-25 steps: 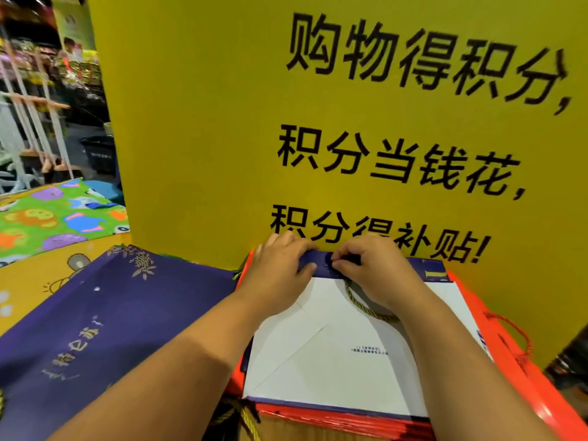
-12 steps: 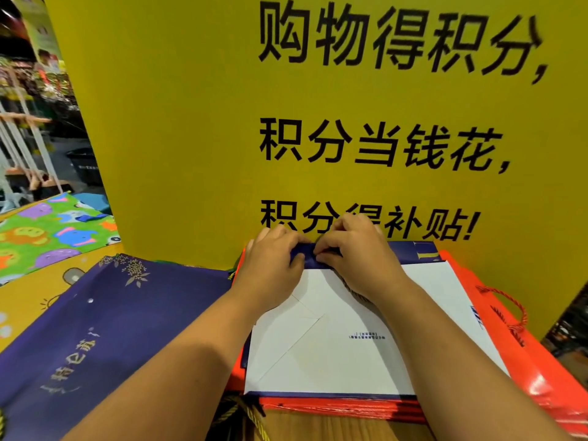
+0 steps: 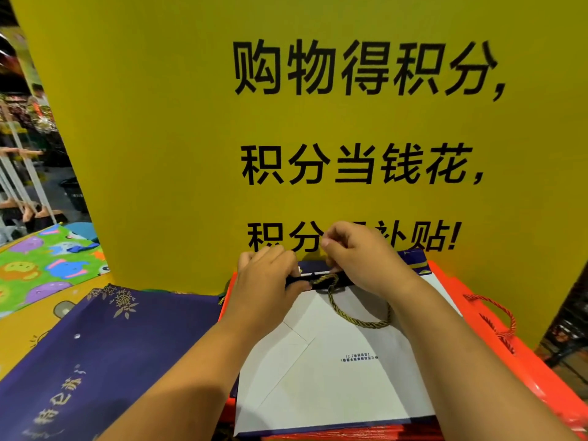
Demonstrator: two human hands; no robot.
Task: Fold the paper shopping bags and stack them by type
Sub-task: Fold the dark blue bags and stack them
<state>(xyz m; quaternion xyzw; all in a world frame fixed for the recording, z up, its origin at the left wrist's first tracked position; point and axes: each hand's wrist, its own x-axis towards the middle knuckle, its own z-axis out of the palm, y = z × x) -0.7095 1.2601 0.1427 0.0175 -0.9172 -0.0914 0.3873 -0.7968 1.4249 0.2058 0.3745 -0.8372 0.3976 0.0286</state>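
Observation:
A flattened navy paper bag (image 3: 334, 377) lies with its white folded bottom up, on top of a stack of red bags (image 3: 521, 361). Its gold rope handle (image 3: 356, 319) loops over the white panel. My left hand (image 3: 267, 281) grips the bag's dark top edge near the handle's end. My right hand (image 3: 359, 253) is curled just behind it, pinching at the same edge beside the rope. A second purple bag (image 3: 95, 351) with gold print lies flat to the left.
A tall yellow sign board (image 3: 191, 138) with black characters stands right behind the bags. A colourful cartoon play mat (image 3: 47, 265) lies at the left, with shop racks (image 3: 22, 173) beyond. A red rope handle (image 3: 496, 316) sticks out on the right.
My right hand has lifted off the white panel and risen at the top edge, uncovering the gold rope handle. The left hand keeps its grip on the edge.

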